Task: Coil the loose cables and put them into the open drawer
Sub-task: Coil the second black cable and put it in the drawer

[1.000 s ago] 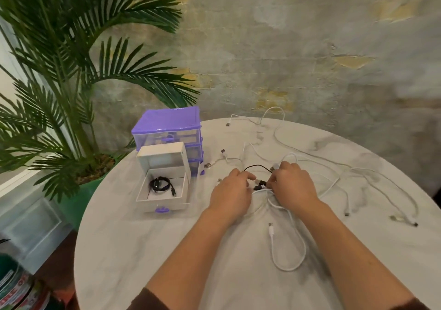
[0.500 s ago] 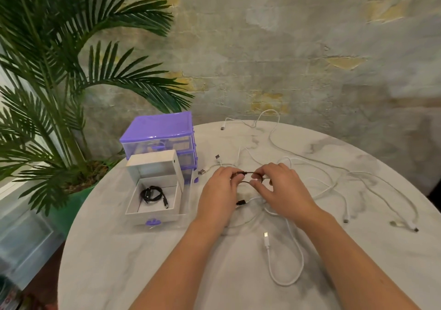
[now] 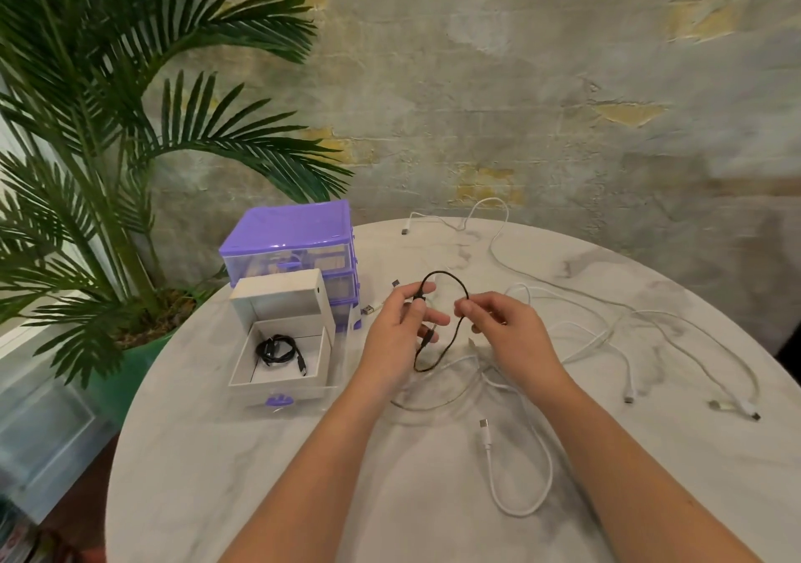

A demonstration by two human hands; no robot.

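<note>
A thin black cable forms a loop held above the round marble table. My left hand pinches one side of the loop near its plug, and my right hand pinches the other side. The open drawer, pulled out of a purple drawer unit, stands to the left of my hands. A coiled black cable lies inside it. Several loose white cables sprawl across the table to the right and back, and one white cable loops near my right forearm.
A tall palm plant in a green pot stands off the table's left side. A rough plaster wall rises behind the table. A clear storage bin sits on the floor at the lower left.
Both hands have lifted the black cable off the table and drawn it into a larger loop. My hands have moved slightly apart.
</note>
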